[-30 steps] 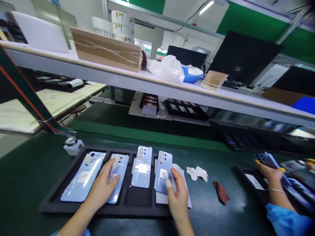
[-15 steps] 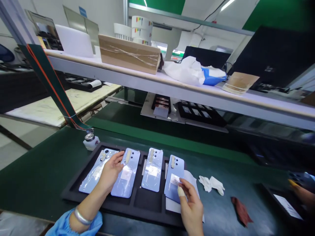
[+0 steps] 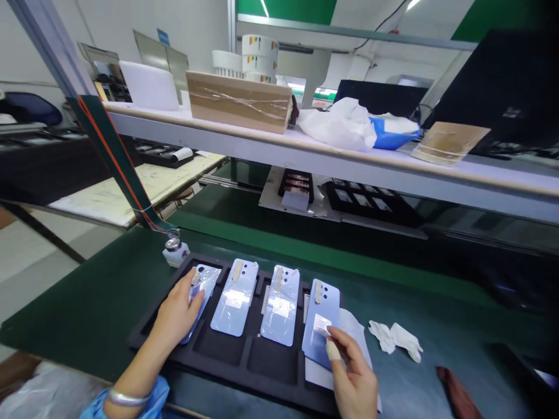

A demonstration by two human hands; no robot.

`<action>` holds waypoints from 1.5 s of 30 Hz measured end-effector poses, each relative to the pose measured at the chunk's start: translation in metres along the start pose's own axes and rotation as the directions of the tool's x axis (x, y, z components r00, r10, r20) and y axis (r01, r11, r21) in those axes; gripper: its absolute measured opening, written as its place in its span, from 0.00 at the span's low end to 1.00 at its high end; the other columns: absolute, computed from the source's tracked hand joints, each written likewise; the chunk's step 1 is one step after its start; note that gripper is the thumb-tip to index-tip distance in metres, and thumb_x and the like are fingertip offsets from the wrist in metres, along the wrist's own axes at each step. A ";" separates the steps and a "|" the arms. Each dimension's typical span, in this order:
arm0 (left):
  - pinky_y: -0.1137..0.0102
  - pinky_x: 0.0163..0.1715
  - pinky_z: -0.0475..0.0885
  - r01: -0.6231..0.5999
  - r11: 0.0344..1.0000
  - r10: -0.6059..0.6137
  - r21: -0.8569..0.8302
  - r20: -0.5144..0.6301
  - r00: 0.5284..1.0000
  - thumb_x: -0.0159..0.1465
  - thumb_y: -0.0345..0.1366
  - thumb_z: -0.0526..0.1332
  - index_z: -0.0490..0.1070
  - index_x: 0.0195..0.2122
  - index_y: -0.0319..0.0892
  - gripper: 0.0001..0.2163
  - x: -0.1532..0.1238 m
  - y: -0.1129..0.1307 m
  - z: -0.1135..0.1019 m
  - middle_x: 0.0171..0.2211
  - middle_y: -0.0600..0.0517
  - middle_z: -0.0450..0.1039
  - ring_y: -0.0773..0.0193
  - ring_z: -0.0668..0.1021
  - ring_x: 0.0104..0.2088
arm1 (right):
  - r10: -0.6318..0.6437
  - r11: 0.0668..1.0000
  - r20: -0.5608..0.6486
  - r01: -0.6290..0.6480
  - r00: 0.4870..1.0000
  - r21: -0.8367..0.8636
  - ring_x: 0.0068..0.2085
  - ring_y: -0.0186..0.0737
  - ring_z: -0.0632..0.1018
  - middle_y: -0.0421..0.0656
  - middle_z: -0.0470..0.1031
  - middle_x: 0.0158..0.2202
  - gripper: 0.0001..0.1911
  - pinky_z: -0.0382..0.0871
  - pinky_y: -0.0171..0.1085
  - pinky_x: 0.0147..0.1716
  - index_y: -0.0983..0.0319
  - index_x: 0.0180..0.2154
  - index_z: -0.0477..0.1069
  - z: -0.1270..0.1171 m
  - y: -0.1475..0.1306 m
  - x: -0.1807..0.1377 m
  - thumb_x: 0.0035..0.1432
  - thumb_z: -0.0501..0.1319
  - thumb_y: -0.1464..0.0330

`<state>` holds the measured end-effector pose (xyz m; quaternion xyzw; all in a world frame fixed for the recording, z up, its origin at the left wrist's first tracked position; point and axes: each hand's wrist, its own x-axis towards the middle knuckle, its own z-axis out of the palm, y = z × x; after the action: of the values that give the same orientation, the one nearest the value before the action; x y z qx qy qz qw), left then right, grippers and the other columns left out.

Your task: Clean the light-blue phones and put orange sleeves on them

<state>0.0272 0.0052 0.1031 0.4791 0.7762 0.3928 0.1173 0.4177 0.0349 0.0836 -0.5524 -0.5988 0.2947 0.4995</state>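
On black tray (image 3: 271, 366), left end: leftmost phone (image 3: 207, 283), back up, partly covered by left hand (image 3: 174, 308)
Phone long axis: slanted, top far-right, bottom near-left, roughly along left forearm (image 3: 142, 362)
Left grip: half-spread, fingers over phone's left side, thumb across face; held or only touched, cannot tell
Nearer hand: left, directly on phone; other well apart
Right hand (image 3: 353, 366): thumb and forefinger narrow, at near right edge of rightmost phone (image 3: 325, 305); pinch or touch, cannot tell
Rightmost phone: ahead and left of right hand, white sheet (image 3: 356, 331) under near end
Between hands: second phone (image 3: 229, 317), third phone (image 3: 279, 326)
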 end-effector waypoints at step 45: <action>0.45 0.62 0.55 -0.510 0.855 0.420 0.092 0.453 0.786 0.57 0.28 0.60 0.55 0.67 0.37 0.34 -0.059 0.150 0.115 0.69 0.39 0.48 0.37 0.50 0.68 | -0.149 0.845 0.086 0.172 0.985 -0.506 0.64 0.60 0.61 0.60 0.59 0.64 0.29 0.61 0.58 0.60 0.69 0.61 0.64 0.027 -0.019 0.004 0.59 0.58 0.67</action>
<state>0.2196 0.0484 0.1235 0.7384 0.6266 0.2138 0.1281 0.3859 0.0401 0.0931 -0.6065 -0.7104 0.0943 0.3445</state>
